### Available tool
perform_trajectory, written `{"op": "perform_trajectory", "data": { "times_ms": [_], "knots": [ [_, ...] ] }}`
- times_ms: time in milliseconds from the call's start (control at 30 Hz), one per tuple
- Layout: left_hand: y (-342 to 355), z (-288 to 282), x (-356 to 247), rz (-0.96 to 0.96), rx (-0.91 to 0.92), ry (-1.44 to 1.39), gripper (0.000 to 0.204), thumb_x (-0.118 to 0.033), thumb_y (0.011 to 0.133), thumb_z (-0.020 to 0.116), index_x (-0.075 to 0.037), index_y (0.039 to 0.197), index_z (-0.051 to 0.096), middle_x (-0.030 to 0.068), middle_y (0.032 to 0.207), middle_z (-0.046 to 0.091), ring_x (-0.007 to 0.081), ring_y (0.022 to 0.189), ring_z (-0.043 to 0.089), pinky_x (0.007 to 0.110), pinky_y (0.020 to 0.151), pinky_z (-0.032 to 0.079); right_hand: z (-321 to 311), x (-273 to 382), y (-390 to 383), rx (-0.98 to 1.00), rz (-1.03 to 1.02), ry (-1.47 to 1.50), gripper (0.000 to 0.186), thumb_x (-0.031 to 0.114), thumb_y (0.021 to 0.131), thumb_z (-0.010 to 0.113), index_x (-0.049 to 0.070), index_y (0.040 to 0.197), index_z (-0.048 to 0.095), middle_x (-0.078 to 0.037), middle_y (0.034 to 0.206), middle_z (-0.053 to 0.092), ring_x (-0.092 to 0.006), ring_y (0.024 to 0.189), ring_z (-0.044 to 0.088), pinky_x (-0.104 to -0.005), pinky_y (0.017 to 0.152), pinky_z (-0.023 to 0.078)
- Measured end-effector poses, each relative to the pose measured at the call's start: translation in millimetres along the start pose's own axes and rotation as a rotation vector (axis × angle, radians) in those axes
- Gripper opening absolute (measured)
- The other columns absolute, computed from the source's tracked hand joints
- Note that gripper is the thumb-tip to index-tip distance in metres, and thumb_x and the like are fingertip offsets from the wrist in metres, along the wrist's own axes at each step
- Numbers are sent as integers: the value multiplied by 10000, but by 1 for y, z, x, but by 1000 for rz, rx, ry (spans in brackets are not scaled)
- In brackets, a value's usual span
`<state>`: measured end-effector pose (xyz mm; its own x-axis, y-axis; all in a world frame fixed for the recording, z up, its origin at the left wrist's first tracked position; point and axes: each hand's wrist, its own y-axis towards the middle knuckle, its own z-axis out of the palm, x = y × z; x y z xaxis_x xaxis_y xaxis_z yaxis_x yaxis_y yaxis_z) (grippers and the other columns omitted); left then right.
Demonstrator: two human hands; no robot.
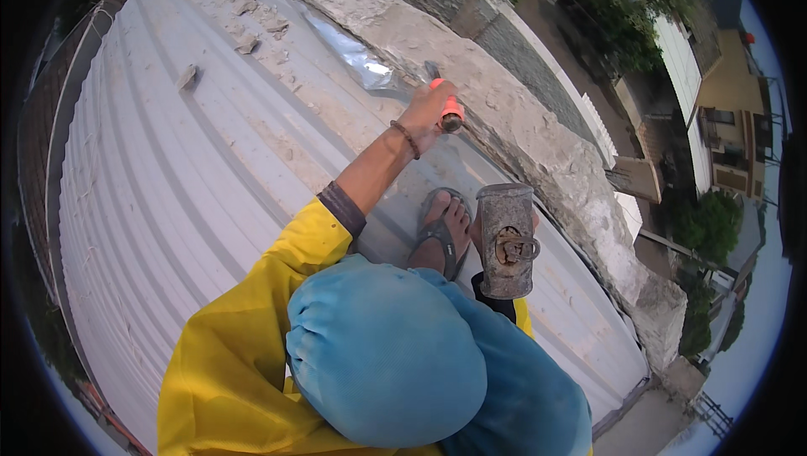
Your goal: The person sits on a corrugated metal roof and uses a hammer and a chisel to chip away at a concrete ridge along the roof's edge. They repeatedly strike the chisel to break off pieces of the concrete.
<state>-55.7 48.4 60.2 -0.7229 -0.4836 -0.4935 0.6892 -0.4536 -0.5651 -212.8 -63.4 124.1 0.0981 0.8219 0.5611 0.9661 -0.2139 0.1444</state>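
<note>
My left hand (425, 110), with a beaded bracelet at its wrist, is closed around a chisel (451, 108) that has an orange guard. The chisel's far end points at the inner edge of a rough, broken concrete ledge (538, 141). Closer to me on the right, a heavy club hammer (507, 267) is raised, its worn grey metal head facing up. Behind that head, my right hand (477, 233) is mostly hidden, gripping the hammer's handle. Below the hands, my sandalled foot (445, 225) stands on the ribbed metal roof (193, 195).
Loose concrete chunks (246, 44) and dust lie on the roof sheets. Shiny foil flashing (357, 54) runs along the ledge. Past the ledge is a drop towards trees (618, 2) and a tan building (731, 103). The roof's left side ends at a curved edge (63, 128).
</note>
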Motion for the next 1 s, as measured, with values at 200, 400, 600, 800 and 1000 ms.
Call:
{"op": "perform_trajectory", "data": {
  "times_ms": [200, 400, 600, 800, 1000],
  "knots": [
    [11, -21, -3, 81, 15, 29, 123, -171, 902, 576, -72, 892, 504, 26, 732, 526, 129, 587, 577, 289, 521, 512, 29, -13, -4, 104, 55, 113, 289, 114, 693, 722, 41, 952, 619, -198, 703, 632, -406, 673, 636, -450, 595, 478],
    [8, -9, -5, 51, 24, -9, 122, -150, 889, 596, -81, 885, 495, 22, 740, 507, 132, 598, 583, 283, 521, 499, -1, -11, -3, -16, -199, 182, 115, 40, 751, 689, 65, 826, 605, -120, 683, 563, -321, 628, 597, -375, 577, 458],
    [17, -28, -13, 66, 87, 58, 137, -166, 890, 611, -63, 909, 523, 33, 743, 547, 137, 610, 592, 291, 543, 526, 32, -21, 17, 102, -46, 50, 252, 127, 708, 737, 49, 914, 615, -156, 744, 627, -383, 688, 606, -405, 606, 467],
    [7, -26, -23, -9, 61, 71, 164, -190, 885, 625, -60, 916, 530, 58, 749, 575, 155, 630, 607, 302, 549, 542, 6, 3, 8, -65, -296, 329, 276, 144, 702, 755, 50, 918, 613, -148, 734, 631, -364, 677, 620, -410, 583, 464],
    [24, -40, -25, -64, 130, 86, 191, -206, 886, 628, -64, 959, 523, 74, 755, 590, 162, 628, 613, 327, 521, 540, 27, -10, 23, 131, -87, 99, 222, 170, 759, 735, 77, 930, 628, -142, 726, 642, -373, 723, 643, -449, 604, 475]
  ]
}}
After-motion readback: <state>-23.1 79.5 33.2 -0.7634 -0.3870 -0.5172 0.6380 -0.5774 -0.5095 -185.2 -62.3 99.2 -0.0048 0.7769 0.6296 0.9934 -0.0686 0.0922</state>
